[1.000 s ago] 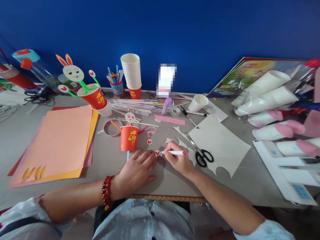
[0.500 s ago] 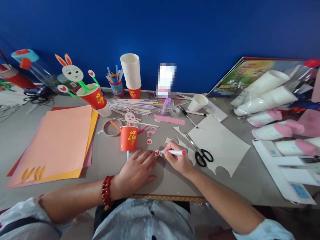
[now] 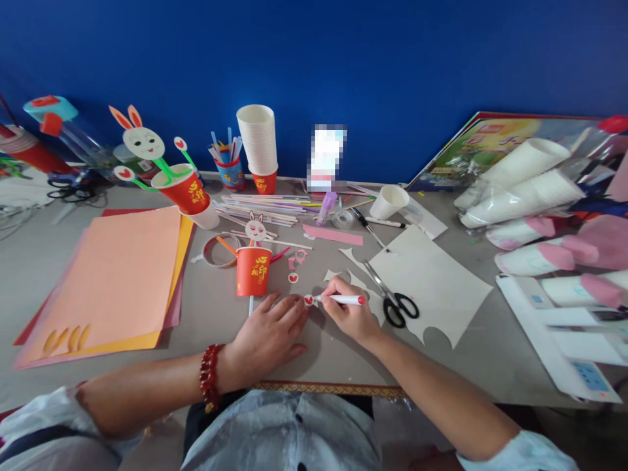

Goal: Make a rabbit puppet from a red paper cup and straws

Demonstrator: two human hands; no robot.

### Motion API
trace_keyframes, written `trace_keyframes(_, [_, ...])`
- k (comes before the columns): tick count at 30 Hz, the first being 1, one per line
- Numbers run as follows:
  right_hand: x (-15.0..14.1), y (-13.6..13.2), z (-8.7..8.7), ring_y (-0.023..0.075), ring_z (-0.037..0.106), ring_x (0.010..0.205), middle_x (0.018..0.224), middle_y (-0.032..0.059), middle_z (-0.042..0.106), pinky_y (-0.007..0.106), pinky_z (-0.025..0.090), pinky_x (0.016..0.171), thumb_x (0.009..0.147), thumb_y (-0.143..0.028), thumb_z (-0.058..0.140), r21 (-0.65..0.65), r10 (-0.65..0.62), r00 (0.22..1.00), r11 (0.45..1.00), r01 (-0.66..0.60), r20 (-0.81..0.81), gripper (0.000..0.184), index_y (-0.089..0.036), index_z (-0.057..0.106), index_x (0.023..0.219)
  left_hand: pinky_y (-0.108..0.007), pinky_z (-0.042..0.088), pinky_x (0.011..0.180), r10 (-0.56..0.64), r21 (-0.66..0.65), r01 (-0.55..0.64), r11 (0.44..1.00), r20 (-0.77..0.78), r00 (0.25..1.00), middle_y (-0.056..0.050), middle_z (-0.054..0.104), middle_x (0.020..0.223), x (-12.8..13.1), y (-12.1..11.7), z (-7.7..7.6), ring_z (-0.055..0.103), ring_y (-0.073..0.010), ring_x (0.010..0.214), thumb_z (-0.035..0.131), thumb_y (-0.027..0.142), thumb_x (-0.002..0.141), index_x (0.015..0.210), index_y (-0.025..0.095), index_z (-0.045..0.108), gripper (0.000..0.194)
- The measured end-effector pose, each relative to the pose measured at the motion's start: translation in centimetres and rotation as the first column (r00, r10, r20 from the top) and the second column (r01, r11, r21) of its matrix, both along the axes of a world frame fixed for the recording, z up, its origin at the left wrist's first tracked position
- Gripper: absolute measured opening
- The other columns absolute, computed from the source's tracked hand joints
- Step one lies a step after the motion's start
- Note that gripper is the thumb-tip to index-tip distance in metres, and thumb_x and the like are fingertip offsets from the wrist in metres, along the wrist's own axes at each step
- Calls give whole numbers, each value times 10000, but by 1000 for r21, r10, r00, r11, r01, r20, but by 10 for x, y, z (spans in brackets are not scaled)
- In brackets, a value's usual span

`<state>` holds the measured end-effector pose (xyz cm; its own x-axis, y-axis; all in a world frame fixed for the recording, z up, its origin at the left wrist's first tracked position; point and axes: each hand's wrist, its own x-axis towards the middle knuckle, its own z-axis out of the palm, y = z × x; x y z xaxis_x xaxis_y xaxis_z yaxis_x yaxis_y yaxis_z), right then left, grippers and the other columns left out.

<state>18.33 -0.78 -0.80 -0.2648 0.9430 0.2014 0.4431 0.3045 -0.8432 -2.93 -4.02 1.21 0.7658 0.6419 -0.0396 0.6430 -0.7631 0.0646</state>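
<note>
My right hand (image 3: pixel 350 311) is closed around a white marker with a red end (image 3: pixel 349 299), its tip at a small white paper disc with a red heart (image 3: pixel 309 300). Flat on the table, my left hand (image 3: pixel 272 332) has its fingers stretched out, the fingertips at the disc's left edge. A second heart disc (image 3: pixel 293 278) lies just beyond. Past my left hand stands a red paper cup (image 3: pixel 253 271) with a small rabbit head (image 3: pixel 256 229) above it and a straw sticking out below. The marker's tip is too small to make out clearly.
Black-handled scissors (image 3: pixel 400 309) rest on cut white paper (image 3: pixel 432 281) at right. Coloured sheets (image 3: pixel 132 261) are stacked at left, near a larger rabbit cup (image 3: pixel 184 191). Straws (image 3: pixel 269 208), a tape roll (image 3: pixel 220 251) and stacked white cups (image 3: pixel 257 137) lie or stand farther back.
Both hands hold almost the same position, with the marker staying at the disc. Only a slight shift of the whole view shows.
</note>
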Motion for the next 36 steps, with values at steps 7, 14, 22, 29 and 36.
trace_keyframes(7, [0,0,-1,110,439,511,588,-50,502,234,334,518,837,-177,535,2,30,1000,1000,-29,-11,162,-220,484,690,-481,320,1097,4,4,-4,1000,5,1000,-119,552,1416,0,0,-2,451,-288,1328,545,528,919,1388,124,492,621])
trace_keyframes(14, [0,0,-2,108,436,516,587,-53,494,233,335,523,837,-160,533,18,21,1000,1000,-21,-16,167,-220,477,692,-477,316,1097,3,4,-3,1000,16,1000,-119,555,1413,0,0,-2,452,-284,1326,529,520,931,1389,123,491,606])
trace_keyframes(22, [0,-1,-1,113,442,516,590,-49,503,238,340,524,856,-175,520,25,-5,1000,1000,5,-13,167,-223,480,701,-467,308,1097,5,7,-5,1000,18,1000,-117,564,1406,0,0,-2,465,-283,1318,518,523,936,1378,133,501,590])
trace_keyframes(29, [0,0,1,113,437,508,575,-53,487,240,340,521,847,-177,527,6,13,1000,1000,-13,0,176,-225,470,687,-472,315,1095,1,6,-1,1000,9,1000,-117,563,1403,0,0,0,457,-282,1324,545,520,923,1389,116,485,619])
trace_keyframes(36, [-1,-1,1,113,450,515,587,-47,513,243,345,524,848,-187,534,12,-8,1000,1000,8,-12,162,-220,490,696,-471,312,1098,2,8,-2,1000,10,1000,-115,552,1417,0,0,-1,449,-280,1330,535,525,927,1392,119,482,620])
